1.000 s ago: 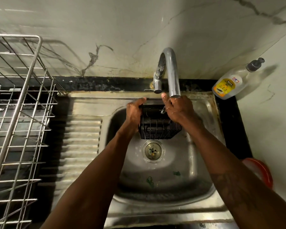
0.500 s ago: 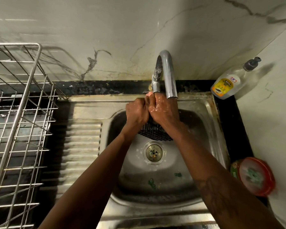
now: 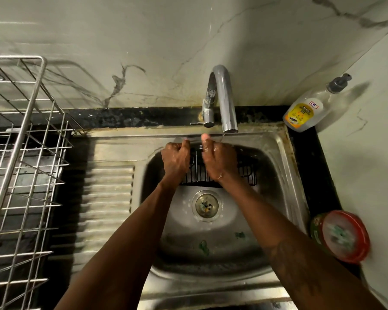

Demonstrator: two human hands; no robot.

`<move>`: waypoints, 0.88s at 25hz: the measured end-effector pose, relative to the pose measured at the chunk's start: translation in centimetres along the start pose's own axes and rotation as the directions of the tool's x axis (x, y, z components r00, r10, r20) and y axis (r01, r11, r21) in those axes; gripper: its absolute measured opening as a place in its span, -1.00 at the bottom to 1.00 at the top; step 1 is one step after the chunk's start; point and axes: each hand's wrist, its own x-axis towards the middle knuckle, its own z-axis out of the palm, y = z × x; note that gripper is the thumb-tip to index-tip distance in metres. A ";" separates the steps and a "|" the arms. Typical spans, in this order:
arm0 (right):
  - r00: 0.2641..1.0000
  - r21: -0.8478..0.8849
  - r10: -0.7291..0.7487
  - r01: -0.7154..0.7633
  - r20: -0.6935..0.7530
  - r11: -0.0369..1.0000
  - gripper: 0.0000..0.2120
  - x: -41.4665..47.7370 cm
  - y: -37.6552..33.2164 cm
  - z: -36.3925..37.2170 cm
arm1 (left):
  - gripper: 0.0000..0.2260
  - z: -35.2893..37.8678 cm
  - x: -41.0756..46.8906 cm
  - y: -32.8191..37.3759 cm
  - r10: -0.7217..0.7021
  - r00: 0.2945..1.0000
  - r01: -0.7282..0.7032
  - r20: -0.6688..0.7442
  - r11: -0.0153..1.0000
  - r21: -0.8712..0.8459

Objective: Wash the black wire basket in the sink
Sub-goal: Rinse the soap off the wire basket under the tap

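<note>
- Overhead, the head view showed the sink point(image 3: 276, 209) walled on every side, with the faucet point(image 3: 224, 97) spout hanging just above its back rim.
- Open basin floor lay nearer the viewer, around the drain point(image 3: 206, 204); the dish rack point(image 3: 20, 153) stood well off to the left.
- The black wire basket point(image 3: 246, 173) sat at the back of the basin, below the spout.
- The left hand point(image 3: 175, 159) gripped its left end with curled fingers; the right hand point(image 3: 217, 159), wet, wrapped over its middle with the thumb raised, leaving the right end free.
- Counted: one basket, two hands, one spout, one drain, one soap bottle point(image 3: 307, 110), one red-lidded tub point(image 3: 343, 236).
</note>
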 end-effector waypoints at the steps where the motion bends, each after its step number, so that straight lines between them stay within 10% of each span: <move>1: 0.994 -0.032 -0.111 0.112 0.024 0.993 -0.46 -0.4 -0.7 0.6 | -0.71 -0.2 -0.1 -0.2 0.014 1.000 -0.014 -0.006 1.000 0.007; 8: 0.903 -0.318 0.416 -0.365 0.109 0.875 -0.28 0.2 7.9 -1.3 | -0.77 -3.3 -0.3 -2.2 -0.012 0.998 0.011 -0.059 1.000 -0.016; 15: 0.988 -0.100 -0.066 0.080 0.140 0.992 -0.53 0.4 0.0 2.2 | -0.76 -2.6 0.6 -1.4 -0.224 0.968 0.214 -0.112 0.972 -0.093; 18: 0.980 -0.015 0.161 -0.161 0.116 0.987 -0.57 2.2 0.4 1.3 | -0.57 -2.7 0.1 -0.3 -0.233 0.960 0.256 -0.152 0.955 0.149; 22: 0.848 -0.146 0.469 -0.511 -0.245 0.847 -0.53 1.0 2.9 -0.2 | -0.32 -2.2 -2.7 1.6 -0.372 0.928 0.374 0.034 0.924 -0.079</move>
